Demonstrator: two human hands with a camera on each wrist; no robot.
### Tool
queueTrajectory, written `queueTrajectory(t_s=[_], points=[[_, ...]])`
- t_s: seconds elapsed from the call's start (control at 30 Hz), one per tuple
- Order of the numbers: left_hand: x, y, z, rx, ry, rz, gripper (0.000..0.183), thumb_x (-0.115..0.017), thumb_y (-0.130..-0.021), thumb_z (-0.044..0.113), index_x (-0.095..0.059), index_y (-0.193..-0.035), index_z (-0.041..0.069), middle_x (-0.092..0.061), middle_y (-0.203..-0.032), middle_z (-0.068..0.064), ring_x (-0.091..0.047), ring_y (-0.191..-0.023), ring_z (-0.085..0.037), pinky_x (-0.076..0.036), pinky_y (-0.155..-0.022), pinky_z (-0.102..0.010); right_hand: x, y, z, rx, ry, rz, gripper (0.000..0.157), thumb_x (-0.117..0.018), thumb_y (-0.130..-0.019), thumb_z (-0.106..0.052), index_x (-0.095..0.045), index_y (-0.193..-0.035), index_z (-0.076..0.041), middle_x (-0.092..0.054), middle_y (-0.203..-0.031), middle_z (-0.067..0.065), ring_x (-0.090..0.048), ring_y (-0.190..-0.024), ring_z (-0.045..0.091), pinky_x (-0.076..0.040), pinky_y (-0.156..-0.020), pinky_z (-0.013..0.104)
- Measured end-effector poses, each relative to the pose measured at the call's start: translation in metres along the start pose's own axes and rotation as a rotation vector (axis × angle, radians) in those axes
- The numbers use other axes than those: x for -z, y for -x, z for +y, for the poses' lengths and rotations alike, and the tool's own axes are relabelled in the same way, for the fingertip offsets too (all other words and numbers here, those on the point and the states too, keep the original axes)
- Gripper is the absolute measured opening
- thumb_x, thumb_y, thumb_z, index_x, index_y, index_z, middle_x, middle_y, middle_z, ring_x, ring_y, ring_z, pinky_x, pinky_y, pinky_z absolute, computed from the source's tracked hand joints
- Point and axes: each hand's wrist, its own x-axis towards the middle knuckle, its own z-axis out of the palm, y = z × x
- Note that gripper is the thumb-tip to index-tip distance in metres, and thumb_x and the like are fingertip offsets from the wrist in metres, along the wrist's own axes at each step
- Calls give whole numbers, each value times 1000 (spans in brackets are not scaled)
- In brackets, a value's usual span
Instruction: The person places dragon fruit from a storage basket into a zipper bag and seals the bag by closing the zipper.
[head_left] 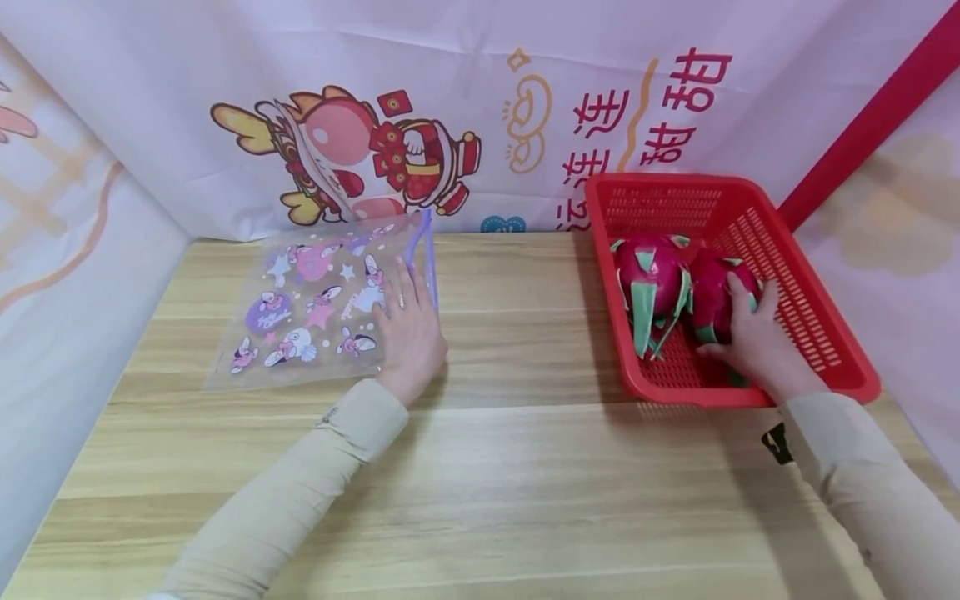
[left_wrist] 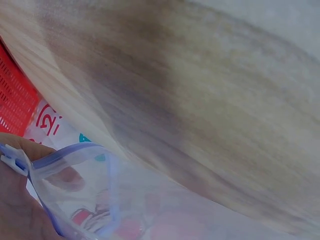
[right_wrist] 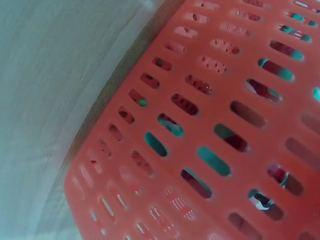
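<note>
A clear zip bag [head_left: 315, 308] with cartoon prints and a purple zip edge lies on the left of the table. My left hand [head_left: 412, 333] holds it by that edge; the left wrist view shows the zip slider [left_wrist: 14, 161] beside the hand and a finger through the film. Two pink dragon fruits with green scales sit in a red plastic basket [head_left: 821, 333] on the right. My right hand [head_left: 765, 346] reaches into it, fingers and thumb around the right dragon fruit [head_left: 712, 292]; the left dragon fruit [head_left: 651, 279] lies alongside. In the right wrist view the basket wall [right_wrist: 200, 135] hides that hand.
The wooden table [head_left: 510, 483] meets a white printed cloth [head_left: 480, 50] at the back, and cloth hangs at both sides. A small black item [head_left: 777, 443] lies by the right sleeve, below the basket.
</note>
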Motion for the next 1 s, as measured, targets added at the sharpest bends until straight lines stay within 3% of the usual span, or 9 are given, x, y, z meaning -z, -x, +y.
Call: queueTrajectory(t_s=[0.3,0.53,0.7,1.0], points=[[0,0,-1,1,33,-15,93,-61,-86,17,1,-151,-4,10,-159,-24,-12,-145,-47,-26,-112,-63,0,-1,-2,9,-9,45,103,-69,-86,-25,8,-152,-5,13,-145,44,-43,-96,66,-46,-79,70],[0,1,-1,1,34,-16,93,-61,-85,17,1,-151,-3,9,-159,-24,-12,-145,-47,-26,-112,-63,-1,0,-3,33,12,106,99,-71,-81,-21,-3,-152,-7,3,-145,44,-43,-95,66,-44,-77,72],[0,1,-1,0,29,-20,93,-62,-85,18,-1,-151,-3,7,-159,-24,-13,-145,-47,-27,-112,-63,-1,0,-2,26,30,105,101,-73,-79,-24,-5,-152,-8,-1,-145,45,-48,-89,62,-47,-70,69],[0,1,-1,5,33,-23,93,-62,-85,17,0,-152,-3,8,-159,-24,-12,-145,-47,-26,-112,-63,1,-1,-4,-14,54,26,111,-73,-80,-29,9,-152,-6,15,-146,44,-27,-110,71,-38,-83,76]])
